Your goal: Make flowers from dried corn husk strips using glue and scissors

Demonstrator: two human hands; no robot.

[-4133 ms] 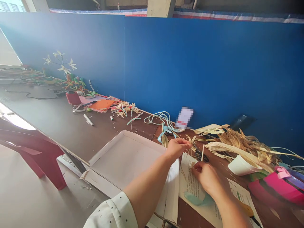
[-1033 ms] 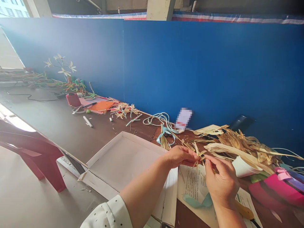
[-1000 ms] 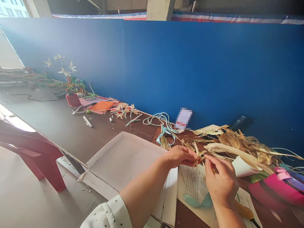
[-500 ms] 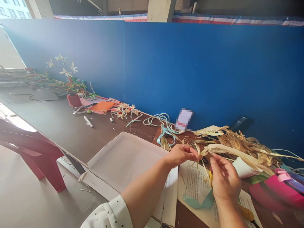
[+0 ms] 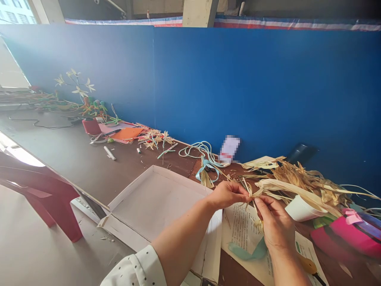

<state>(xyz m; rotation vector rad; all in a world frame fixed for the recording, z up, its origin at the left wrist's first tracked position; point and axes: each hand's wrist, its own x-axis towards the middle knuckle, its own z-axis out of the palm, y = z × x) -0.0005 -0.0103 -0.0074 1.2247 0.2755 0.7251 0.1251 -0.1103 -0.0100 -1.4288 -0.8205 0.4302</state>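
Note:
My left hand (image 5: 228, 194) pinches a small piece of dried corn husk (image 5: 253, 193) between thumb and fingertips. From the right, my right hand (image 5: 276, 224) closes its thumb and fingers on the same husk, so the fingertips of both hands almost meet. Thin husk strips stick out around the pinch. Behind my right hand lie a long pale husk (image 5: 285, 186) and a white paper cup (image 5: 303, 208) tipped on its side. Below the hands, a pale teal ribbon (image 5: 248, 251) rests on a printed sheet (image 5: 238, 232).
An open white cardboard box lid (image 5: 160, 198) lies left of my hands. Further right are a heap of dried husks (image 5: 309, 178) and a pink pouch (image 5: 342, 236). A yellow-handled tool (image 5: 308, 264) lies by my right forearm. Blue panels (image 5: 253, 87) border the table; a red chair (image 5: 44, 198) stands left.
My right hand has moved left and slightly in toward my left hand, and its fingertips now meet the husk piece. My left hand has stayed nearly in place.

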